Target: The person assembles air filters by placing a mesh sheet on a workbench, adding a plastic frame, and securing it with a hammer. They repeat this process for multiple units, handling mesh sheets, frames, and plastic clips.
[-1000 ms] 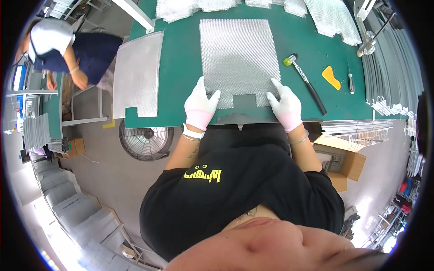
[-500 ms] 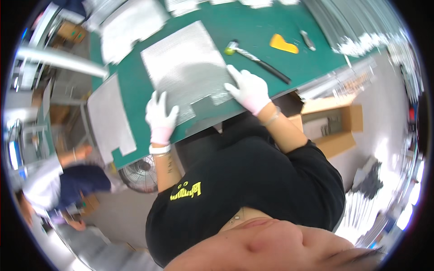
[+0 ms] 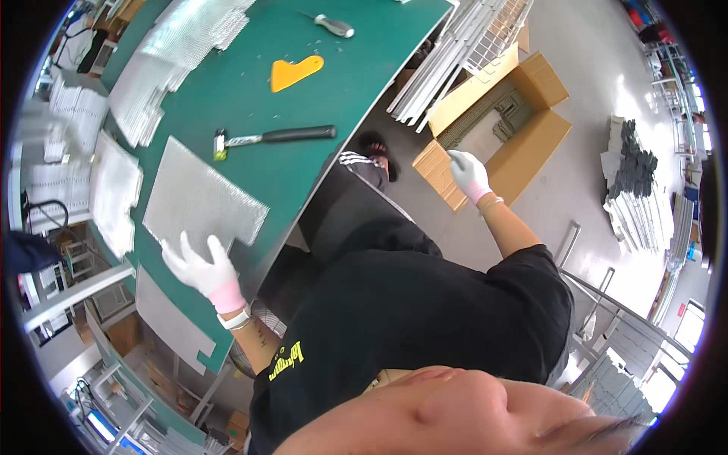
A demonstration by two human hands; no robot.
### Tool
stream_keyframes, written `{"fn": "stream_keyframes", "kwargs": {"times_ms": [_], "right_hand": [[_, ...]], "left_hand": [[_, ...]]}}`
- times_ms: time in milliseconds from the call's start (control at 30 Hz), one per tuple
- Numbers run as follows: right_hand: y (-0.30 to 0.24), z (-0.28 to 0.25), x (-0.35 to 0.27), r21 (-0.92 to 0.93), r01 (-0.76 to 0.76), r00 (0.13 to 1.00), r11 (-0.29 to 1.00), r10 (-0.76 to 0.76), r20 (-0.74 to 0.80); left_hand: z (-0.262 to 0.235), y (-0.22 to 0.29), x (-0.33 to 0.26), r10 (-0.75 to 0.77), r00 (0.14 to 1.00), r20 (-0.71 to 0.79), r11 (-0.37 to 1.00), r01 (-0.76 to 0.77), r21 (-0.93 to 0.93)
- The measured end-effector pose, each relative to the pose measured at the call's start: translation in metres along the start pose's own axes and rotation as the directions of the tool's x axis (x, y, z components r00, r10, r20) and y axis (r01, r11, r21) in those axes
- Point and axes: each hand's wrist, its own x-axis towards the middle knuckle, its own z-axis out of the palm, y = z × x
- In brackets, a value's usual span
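Gloved in white, the left hand [image 3: 203, 269] lay flat and open, fingers spread, on the near corner of a silvery rectangular mesh sheet [image 3: 201, 203] that rested on the green table [image 3: 250, 98] close to its front edge. Off to the other side, the right hand [image 3: 468, 171], also in a white glove, reached away from the table and down to an open brown cardboard box [image 3: 531, 136] on the floor; its fingers touched the rim of the near flap, loosely curled, and whether they pinched the flap could not be told. Dark metal parts [image 3: 500, 114] lay inside the box. On the table beyond the mesh sheet lay a hammer with a black handle [image 3: 277, 136], well apart from the left hand, then a flat orange plastic scraper [image 3: 296, 72], and farther still a screwdriver with a grey handle [image 3: 332, 26]. Stacks of similar silvery mesh sheets [image 3: 163, 64] sat along the far left part of the table, and another grey sheet [image 3: 171, 322] lay on the table just below the left hand. White metal frames [image 3: 462, 53] leaned by the table's end beside the box, and a pile of dark and white flat pieces [image 3: 633, 189] stood on the floor well to the right.
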Motion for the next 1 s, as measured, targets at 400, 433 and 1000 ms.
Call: {"fn": "stream_keyframes", "kwargs": {"times_ms": [400,433,1000], "right_hand": [[0.148,0.072,0.058,-0.433,-0.323,0.839,0.841,0.467,0.28],[0.158,0.086,0.065,-0.45,-0.184,0.886,0.874,0.346,0.31],[0.234,0.18,0.107,-0.341,0.772,0.558,0.537,-0.315,0.767]], "left_hand": [[0.068,0.157,0.027,0.389,0.871,0.301,0.913,-0.322,-0.249],[0.069,0.159,0.026,0.379,0.873,0.306,0.918,-0.311,-0.247],[0.07,0.165,0.029,0.343,0.847,0.406,0.939,-0.312,-0.142]]}}
